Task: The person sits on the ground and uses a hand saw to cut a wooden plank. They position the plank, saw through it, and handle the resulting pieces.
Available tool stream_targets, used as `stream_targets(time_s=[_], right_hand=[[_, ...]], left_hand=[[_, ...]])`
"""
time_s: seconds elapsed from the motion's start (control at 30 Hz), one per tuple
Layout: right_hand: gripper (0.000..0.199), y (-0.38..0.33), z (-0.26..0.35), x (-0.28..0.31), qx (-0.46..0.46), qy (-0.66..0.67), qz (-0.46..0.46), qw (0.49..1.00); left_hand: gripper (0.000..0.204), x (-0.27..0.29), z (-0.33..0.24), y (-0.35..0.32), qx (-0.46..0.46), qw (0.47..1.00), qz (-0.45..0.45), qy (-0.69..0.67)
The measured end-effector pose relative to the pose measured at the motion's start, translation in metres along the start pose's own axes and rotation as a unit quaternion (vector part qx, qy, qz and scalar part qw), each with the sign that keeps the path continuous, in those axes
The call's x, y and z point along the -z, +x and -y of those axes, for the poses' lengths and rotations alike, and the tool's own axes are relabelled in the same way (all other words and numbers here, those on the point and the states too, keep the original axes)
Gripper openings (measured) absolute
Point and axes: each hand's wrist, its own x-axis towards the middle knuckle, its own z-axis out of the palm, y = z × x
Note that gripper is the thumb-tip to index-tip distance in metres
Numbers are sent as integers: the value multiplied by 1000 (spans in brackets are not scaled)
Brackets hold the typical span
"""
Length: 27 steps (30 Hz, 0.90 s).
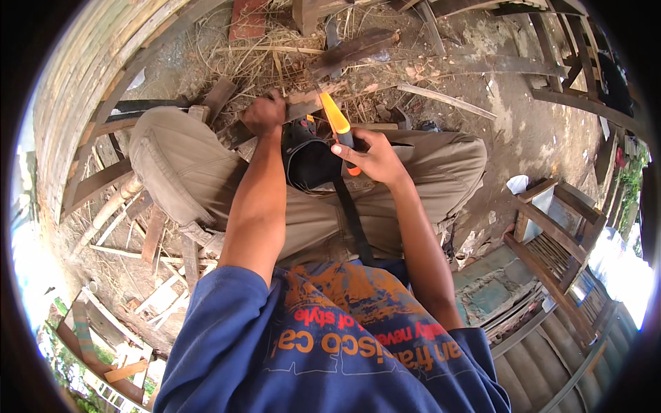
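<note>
My left hand (264,113) is closed in a fist on a weathered wooden board (301,108) lying in front of my crossed legs. In my right hand (375,157) is a hand tool (335,118) with a tapering yellow body and a black and orange grip. Its narrow yellow end points away from me, down to the board. I cannot make out its working edge. Between my forearms, a black pouch or bag (310,162) with a dark strap (352,224) sits on my lap.
A dark wood piece (354,51) lies beyond the board, among straw and dry twigs (251,72). A pale strip of wood (447,101) rests on the dirt floor to the right. A wooden frame (554,234) stands at right, and slatted wood (113,76) rises at left.
</note>
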Motion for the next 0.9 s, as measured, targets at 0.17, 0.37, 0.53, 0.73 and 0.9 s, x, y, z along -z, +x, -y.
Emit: stream_targets(time_s=[0.17, 0.37, 0.53, 0.73, 0.9], right_hand=[[41, 20, -5, 4, 62, 88, 9, 994], [38, 42, 11, 1, 59, 231, 29, 971], [38, 47, 19, 4, 31, 257, 57, 964], [36, 51, 19, 10, 15, 240, 84, 967], [42, 49, 17, -4, 23, 212, 71, 974]], left_hand=[[77, 29, -8, 1, -35, 995, 46, -75], [78, 37, 11, -1, -129, 967, 185, -116], [103, 51, 0, -29, -232, 952, 198, -4], [80, 29, -7, -30, -233, 955, 138, 120], [76, 29, -10, -19, -208, 958, 189, 59]])
